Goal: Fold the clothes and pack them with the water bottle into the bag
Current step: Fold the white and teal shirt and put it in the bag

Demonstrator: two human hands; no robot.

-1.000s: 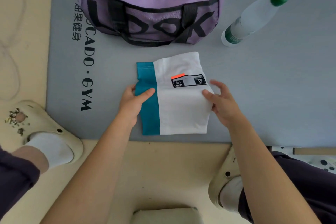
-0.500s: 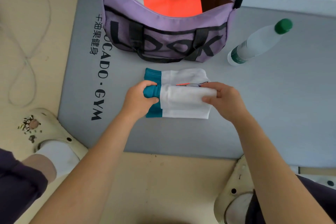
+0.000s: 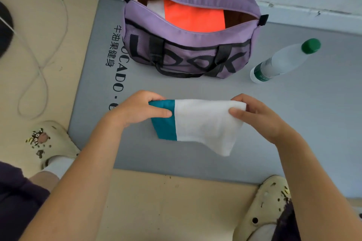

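Observation:
A folded white garment with a teal band point(image 3: 201, 123) hangs above the grey mat point(image 3: 313, 123), held up by both hands. My left hand point(image 3: 135, 108) grips its teal end, thumb on the front. My right hand point(image 3: 254, 115) pinches the white end, and a loose corner droops below it. The purple bag point(image 3: 188, 53) stands unzipped at the back of the mat, with an orange and white folded garment point(image 3: 194, 16) inside. A clear water bottle point(image 3: 284, 60) with a green cap stands right of the bag.
My two feet in cream clogs point(image 3: 49, 139) point(image 3: 268, 207) stand on the tan floor at the mat's near edge. A white cord point(image 3: 41, 68) loops on the floor at left. A pale wall runs behind the bag.
Both hands folded the garment in half on the mat, then lifted it off the mat. The camera view has tilted back, showing more of the bag.

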